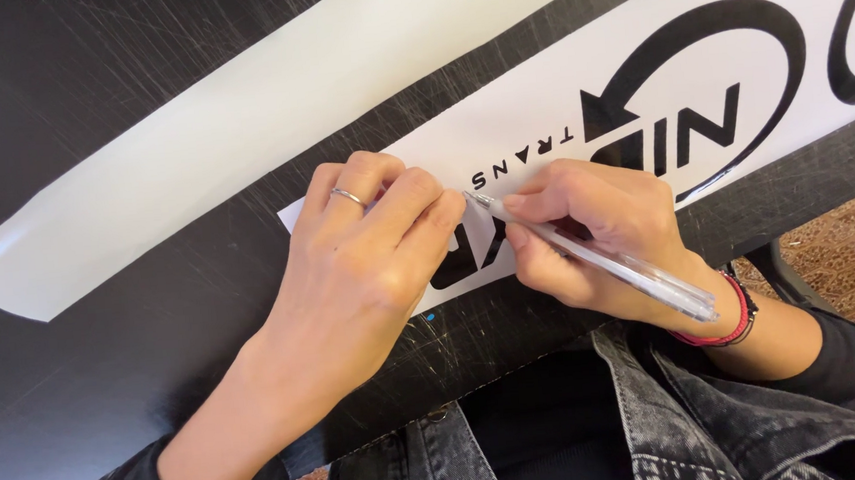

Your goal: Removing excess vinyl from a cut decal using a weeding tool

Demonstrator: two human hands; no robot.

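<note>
My right hand (603,233) grips a clear pen-shaped tool (605,263) like a pen, its tip touching a white vinyl sheet (539,112) printed with black letters and a round arrow. My left hand (374,259), with a ring on one finger, presses flat on the sheet's left end just beside the tool tip. Its fingers cover part of the black lettering. A red and black band sits on my right wrist.
The sheet lies on a scratched black work surface (86,83). A second, blank white vinyl strip (239,123) runs diagonally above it, its left end curled. The table's near edge is at my lap, with dark denim clothing and brown floor (845,251) below right.
</note>
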